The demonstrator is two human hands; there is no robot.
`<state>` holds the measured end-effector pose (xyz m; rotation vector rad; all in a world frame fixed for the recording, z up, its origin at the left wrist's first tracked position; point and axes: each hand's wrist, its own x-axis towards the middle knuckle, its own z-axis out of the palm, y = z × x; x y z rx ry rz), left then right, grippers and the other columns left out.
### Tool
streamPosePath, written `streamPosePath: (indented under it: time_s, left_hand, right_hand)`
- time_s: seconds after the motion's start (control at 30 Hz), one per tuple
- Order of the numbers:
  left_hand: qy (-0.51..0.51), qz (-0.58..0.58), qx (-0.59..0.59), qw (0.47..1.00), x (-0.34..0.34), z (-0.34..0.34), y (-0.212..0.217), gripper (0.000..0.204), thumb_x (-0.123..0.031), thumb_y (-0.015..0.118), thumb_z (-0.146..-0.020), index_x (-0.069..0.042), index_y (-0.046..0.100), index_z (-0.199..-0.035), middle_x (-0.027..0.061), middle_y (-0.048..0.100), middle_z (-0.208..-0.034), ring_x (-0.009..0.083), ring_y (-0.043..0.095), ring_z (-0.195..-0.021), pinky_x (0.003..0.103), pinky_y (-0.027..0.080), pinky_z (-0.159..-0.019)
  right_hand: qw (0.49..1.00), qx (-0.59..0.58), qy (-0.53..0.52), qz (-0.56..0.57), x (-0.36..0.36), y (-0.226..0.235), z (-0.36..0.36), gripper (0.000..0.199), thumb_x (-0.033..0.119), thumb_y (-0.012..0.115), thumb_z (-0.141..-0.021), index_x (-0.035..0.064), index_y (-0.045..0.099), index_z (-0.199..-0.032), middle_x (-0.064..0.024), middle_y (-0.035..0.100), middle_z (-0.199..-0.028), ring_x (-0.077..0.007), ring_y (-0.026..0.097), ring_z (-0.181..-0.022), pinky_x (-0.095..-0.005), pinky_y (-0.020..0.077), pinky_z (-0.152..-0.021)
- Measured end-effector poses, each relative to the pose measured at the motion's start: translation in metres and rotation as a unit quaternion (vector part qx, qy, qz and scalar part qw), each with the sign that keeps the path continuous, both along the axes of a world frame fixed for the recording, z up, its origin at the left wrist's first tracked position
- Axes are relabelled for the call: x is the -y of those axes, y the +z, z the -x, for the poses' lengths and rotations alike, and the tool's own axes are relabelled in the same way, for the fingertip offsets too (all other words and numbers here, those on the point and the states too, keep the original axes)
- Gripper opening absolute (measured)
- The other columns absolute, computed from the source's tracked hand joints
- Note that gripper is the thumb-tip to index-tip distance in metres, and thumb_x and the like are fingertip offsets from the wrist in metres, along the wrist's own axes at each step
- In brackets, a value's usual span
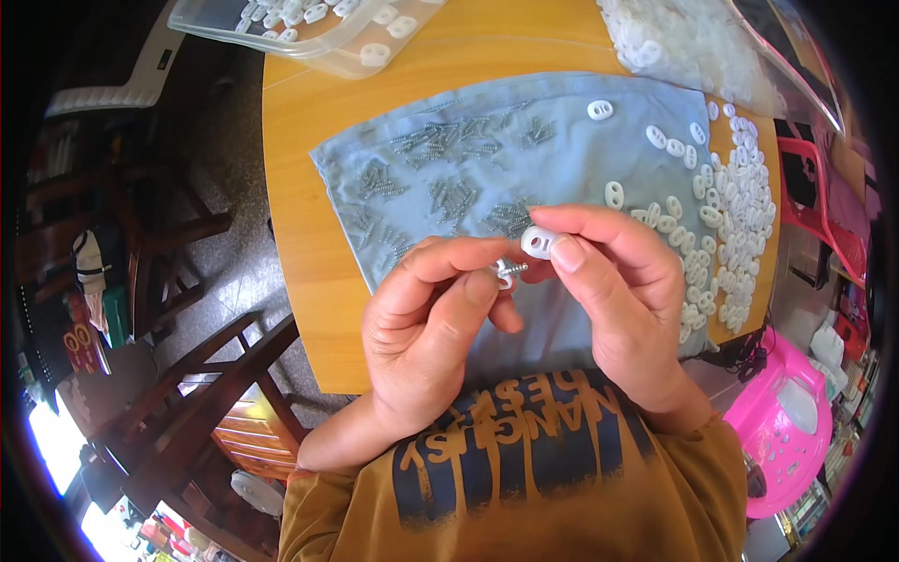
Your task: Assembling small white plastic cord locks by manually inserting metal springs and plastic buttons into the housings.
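Observation:
My left hand [426,323] pinches a small metal spring [510,269] together with a small white piece between thumb and forefinger. My right hand [623,290] holds a white oval plastic piece [537,242] with two holes at its fingertips, right beside the spring's end. Both hands hover over a blue-grey cloth [449,122] spread on a round wooden table [300,206]. Several small metal springs [440,159] lie scattered on the cloth's left half. Many white oval pieces [735,201] are heaped on its right side.
A clear plastic tray [309,28] with white pieces stands at the table's far left. A clear bag of white pieces [693,42] lies at the far right. Dark wooden chairs [201,375] stand to the left. A pink plastic stool [782,426] sits at the lower right.

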<state>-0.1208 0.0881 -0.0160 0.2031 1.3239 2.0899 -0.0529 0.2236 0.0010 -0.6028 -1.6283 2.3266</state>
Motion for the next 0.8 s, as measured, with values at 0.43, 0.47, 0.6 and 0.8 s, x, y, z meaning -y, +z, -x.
streamPosePath:
  time_s: [0.43,0.47,0.6,0.8]
  left_hand:
    - [0.010,-0.028,-0.020,0.999,-0.001,-0.006,-0.005,0.020,0.006,0.052,-0.087,0.003,0.052,-0.106,0.0129,0.060,-0.105,0.0119,0.060,-0.074,0.022,0.050,-0.066]
    - [0.010,-0.027,-0.020,0.999,-0.001,-0.007,-0.005,0.020,0.006,0.052,-0.087,0.003,0.052,-0.106,0.0129,0.060,-0.105,0.0119,0.060,-0.074,0.022,0.050,-0.066]
    - [0.014,-0.026,-0.013,0.999,-0.002,-0.007,-0.004,0.019,0.006,0.052,-0.087,0.002,0.052,-0.105,0.0130,0.060,-0.103,0.0116,0.060,-0.074,0.022,0.050,-0.066]
    - [0.021,-0.036,-0.017,0.999,-0.003,-0.008,-0.006,0.018,0.005,0.053,-0.086,0.002,0.051,-0.104,0.0128,0.061,-0.100,0.0119,0.061,-0.074,0.022,0.051,-0.066]
  right_hand:
    - [1.000,-0.026,-0.008,-0.016,0.009,0.000,0.002,0.021,0.003,0.053,-0.091,-0.0039,0.057,-0.110,-0.0060,0.062,-0.088,-0.0068,0.055,-0.075,-0.0195,0.0455,-0.066]
    - [0.999,-0.023,-0.010,-0.026,0.009,-0.001,0.002,0.021,0.004,0.053,-0.091,-0.0040,0.057,-0.110,-0.0060,0.062,-0.088,-0.0070,0.055,-0.075,-0.0195,0.0455,-0.065]
    - [0.999,-0.018,-0.024,-0.034,0.010,-0.001,0.002,0.022,0.004,0.053,-0.090,-0.0042,0.057,-0.110,-0.0059,0.062,-0.087,-0.0073,0.056,-0.073,-0.0200,0.0460,-0.064]
    - [0.998,-0.006,-0.018,-0.054,0.012,0.001,0.001,0.022,0.003,0.054,-0.090,-0.0044,0.057,-0.110,-0.0062,0.063,-0.086,-0.0076,0.057,-0.069,-0.0204,0.0476,-0.061]
